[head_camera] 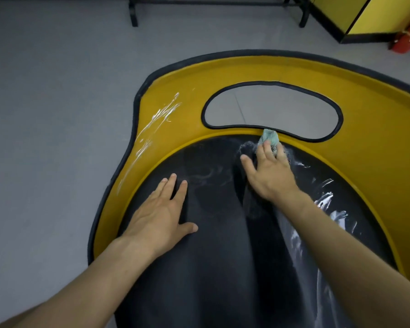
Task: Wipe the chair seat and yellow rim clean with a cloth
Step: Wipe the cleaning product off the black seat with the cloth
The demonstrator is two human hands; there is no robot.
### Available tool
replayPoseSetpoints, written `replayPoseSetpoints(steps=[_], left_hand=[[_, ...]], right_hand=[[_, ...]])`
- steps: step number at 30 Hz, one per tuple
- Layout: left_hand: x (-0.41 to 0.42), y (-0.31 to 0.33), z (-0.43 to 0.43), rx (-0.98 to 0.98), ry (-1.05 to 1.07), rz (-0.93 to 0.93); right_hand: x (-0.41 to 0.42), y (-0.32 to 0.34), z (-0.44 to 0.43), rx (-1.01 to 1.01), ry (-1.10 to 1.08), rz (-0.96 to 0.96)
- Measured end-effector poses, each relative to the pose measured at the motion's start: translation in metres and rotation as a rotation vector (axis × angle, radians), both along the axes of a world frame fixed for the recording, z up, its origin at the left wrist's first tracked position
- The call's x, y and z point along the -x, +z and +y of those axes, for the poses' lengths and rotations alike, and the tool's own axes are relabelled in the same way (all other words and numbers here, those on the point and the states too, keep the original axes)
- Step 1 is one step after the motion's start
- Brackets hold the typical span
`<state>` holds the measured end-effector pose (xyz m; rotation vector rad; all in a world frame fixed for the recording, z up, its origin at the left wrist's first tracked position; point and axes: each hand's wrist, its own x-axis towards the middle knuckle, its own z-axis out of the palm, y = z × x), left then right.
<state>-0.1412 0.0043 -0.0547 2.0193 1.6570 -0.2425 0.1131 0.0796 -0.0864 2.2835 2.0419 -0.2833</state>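
A black chair seat fills the lower middle, framed by a yellow rim with a black edge and an oval cut-out. White smears streak the rim's left side and the seat's right side. My right hand presses a pale green cloth with straight fingers onto the seat's far edge, just below the cut-out. Flat on the seat's left part rests my left hand, fingers spread, holding nothing.
Grey floor surrounds the chair. Black metal legs of some furniture stand at the top. A yellow cabinet with black trim and a red object are at the top right.
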Motion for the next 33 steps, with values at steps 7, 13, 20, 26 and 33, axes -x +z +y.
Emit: replayPoseSetpoints(steps=[7, 13, 20, 26, 33], left_hand=[[0.016, -0.003, 0.005, -0.012, 0.044, 0.011], [0.022, -0.002, -0.002, 0.003, 0.057, 0.026], [0.025, -0.001, -0.003, 0.030, 0.064, 0.037], [0.026, -0.001, -0.005, 0.015, 0.060, 0.028], [0.024, 0.004, -0.004, 0.027, 0.061, 0.018]], right_hand=[[0.103, 0.007, -0.098, -0.104, 0.420, 0.223], [0.067, 0.000, -0.082, -0.140, 0.551, 0.229], [0.034, -0.001, -0.030, -0.218, 0.179, 0.123], [0.108, -0.002, -0.106, -0.118, 0.704, 0.168], [0.074, 0.007, -0.095, -0.068, 0.667, 0.513]])
